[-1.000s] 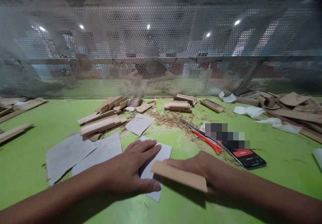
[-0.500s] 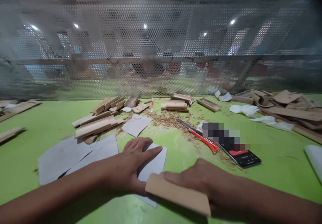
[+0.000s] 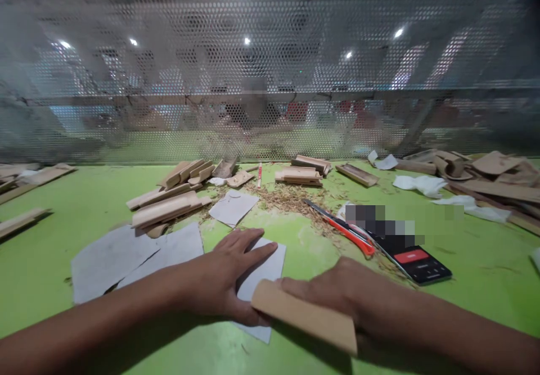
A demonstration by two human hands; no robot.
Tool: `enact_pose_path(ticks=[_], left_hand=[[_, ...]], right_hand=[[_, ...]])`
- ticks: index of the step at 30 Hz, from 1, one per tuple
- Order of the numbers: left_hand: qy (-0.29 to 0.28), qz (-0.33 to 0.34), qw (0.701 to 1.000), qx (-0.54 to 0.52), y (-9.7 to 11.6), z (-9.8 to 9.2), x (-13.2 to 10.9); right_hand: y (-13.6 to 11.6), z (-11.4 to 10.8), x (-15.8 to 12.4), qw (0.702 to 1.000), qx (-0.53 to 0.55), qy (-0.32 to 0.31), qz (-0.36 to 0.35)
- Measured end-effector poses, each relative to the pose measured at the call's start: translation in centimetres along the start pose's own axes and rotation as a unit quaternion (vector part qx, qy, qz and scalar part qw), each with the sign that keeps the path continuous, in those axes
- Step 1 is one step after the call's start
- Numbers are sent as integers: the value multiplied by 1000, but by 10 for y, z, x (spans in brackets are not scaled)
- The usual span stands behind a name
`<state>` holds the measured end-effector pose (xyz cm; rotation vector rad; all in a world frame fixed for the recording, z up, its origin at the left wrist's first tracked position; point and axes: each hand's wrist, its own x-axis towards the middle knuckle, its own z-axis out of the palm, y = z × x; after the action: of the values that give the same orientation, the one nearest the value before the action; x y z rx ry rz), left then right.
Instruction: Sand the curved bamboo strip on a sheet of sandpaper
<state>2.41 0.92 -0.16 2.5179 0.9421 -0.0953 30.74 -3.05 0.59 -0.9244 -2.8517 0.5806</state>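
My left hand lies with fingers spread on a small white sheet of paper on the green table. In my right hand is a curved, pale strip that looks like bamboo, gripped along its far edge with the thumb on top. The strip's left end is over the paper, close to my left thumb; whether it touches the paper is hard to tell. Beyond my right hand lie a red-handled utility knife and a phone with its screen lit.
Bamboo-like pieces are stacked at the back left, with more in the centre. A larger heap fills the back right. Shavings litter the middle. White sheets lie at left. A perforated metal screen stands behind the table.
The whole view has shifted slightly, so things appear a little further right. Both hands keep nearly the same pose, and the strip stays in my right hand.
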Motion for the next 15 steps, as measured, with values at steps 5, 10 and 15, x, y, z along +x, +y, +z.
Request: enact_pose_path(ticks=[5, 10, 15], left_hand=[[10, -1, 1000, -2, 0, 1, 0], [17, 10, 1000, 3, -1, 1, -1], [28, 19, 999, 4, -1, 2, -1]], right_hand=[[5, -3, -1, 998, -56, 11, 7], [12, -5, 1, 997, -59, 41, 20], [0, -3, 7, 980, 198, 20, 10]])
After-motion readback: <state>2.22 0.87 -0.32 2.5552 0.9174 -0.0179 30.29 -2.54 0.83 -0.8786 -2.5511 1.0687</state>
